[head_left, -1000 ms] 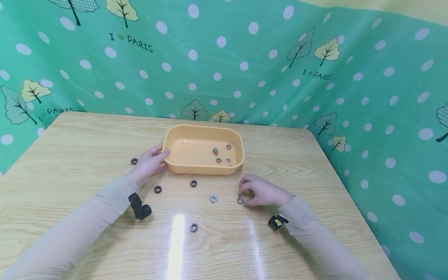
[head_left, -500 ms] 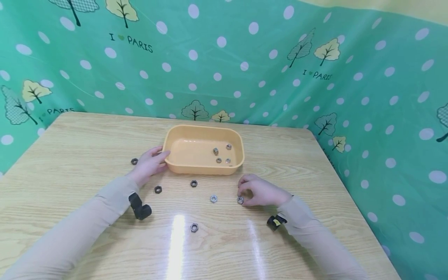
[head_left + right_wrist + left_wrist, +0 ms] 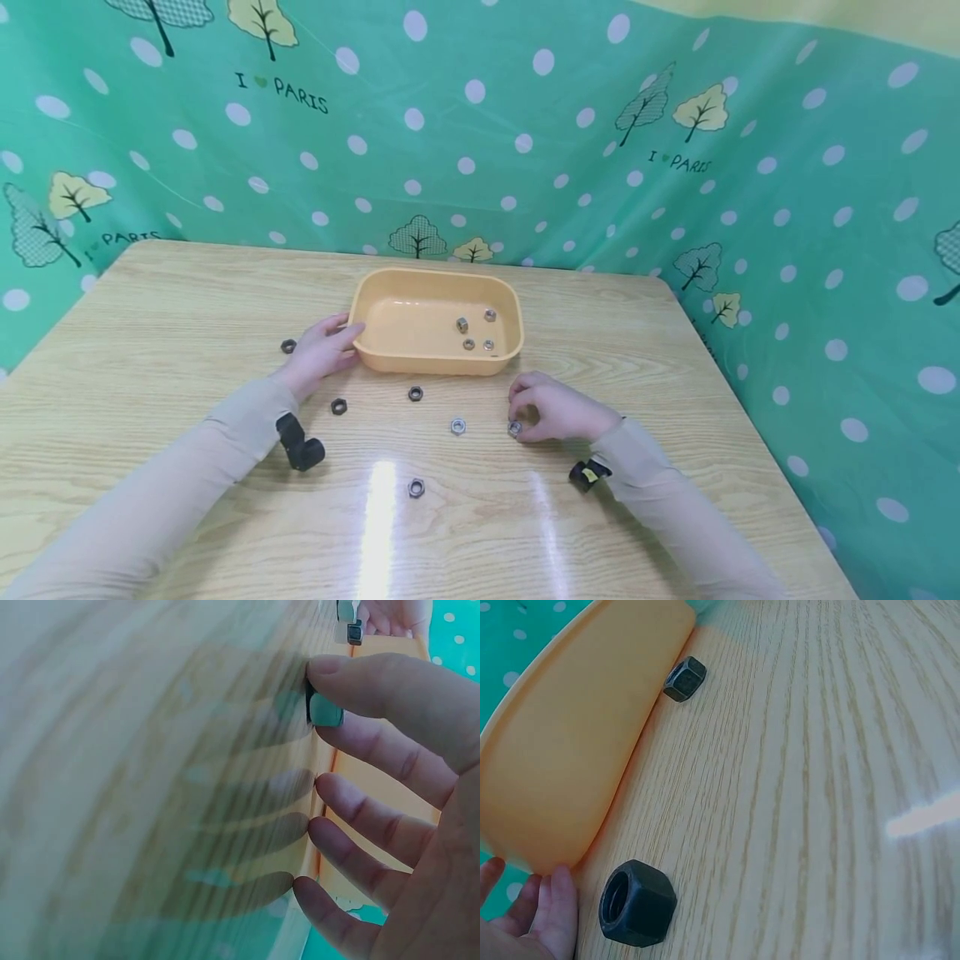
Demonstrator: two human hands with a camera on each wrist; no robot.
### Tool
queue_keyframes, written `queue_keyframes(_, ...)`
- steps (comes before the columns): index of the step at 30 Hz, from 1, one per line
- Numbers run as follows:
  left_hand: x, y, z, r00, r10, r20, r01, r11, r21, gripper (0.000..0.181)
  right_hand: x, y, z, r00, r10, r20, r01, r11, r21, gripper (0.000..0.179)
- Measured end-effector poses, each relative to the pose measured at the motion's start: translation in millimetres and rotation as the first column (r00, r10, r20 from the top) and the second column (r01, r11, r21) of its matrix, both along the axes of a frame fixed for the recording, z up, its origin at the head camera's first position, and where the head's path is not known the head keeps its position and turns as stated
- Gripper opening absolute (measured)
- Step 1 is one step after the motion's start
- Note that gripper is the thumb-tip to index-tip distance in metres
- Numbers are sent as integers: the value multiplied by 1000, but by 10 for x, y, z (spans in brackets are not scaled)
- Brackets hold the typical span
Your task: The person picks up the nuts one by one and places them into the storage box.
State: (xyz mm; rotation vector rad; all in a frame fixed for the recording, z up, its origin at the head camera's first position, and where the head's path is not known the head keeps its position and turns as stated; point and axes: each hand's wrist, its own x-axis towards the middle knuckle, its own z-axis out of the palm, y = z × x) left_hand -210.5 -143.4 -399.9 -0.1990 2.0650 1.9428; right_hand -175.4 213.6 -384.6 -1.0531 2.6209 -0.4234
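From the lower left of the frame, a pale beige sleeve (image 3: pixel 172 475) reaches toward the centre, a small black camera (image 3: pixel 300 446) strapped at its wrist. Left of centre, a dark hexagonal metal nut (image 3: pixel 288 346) lies on the light wood-grain table (image 3: pixel 202 300), just beside the left hand (image 3: pixel 317 357). That hand grips the left end of a pale orange rectangular plastic tray (image 3: pixel 427 365), one finger over the rim and others against the outer wall. Below the hand sits a second dark nut (image 3: pixel 339 407).

The tray stands at the middle of the frame; four silvery metal nuts (image 3: pixel 462 325) lie apart in its right half. In front of it are a third dark nut (image 3: pixel 416 394), a fourth dark nut (image 3: pixel 417 488) lower down, and, slightly to the right, a silvery nut (image 3: pixel 458 427).

Right of centre, the right hand (image 3: pixel 561 408) pinches another silvery nut (image 3: pixel 515 428) at the tabletop between thumb and index finger; the right wrist view shows its other fingers spread. A second beige sleeve (image 3: pixel 686 517) runs to the lower right, and green cloth (image 3: pixel 757 192) with white dots fills the upper right.
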Motion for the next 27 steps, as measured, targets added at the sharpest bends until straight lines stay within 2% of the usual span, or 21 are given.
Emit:
queue_keyframes(12, -20, 1, -6, 1000, 9, 5, -9, 1000, 4, 65, -32, -41, 27, 1000, -19, -6, 19, 1000, -5, 13)
queue_keyframes(27, -18, 0, -18, 1000, 7, 4, -7, 1000, -1, 65, -95, -87, 198, 997, -20, -70, 9, 990, -142, 15)
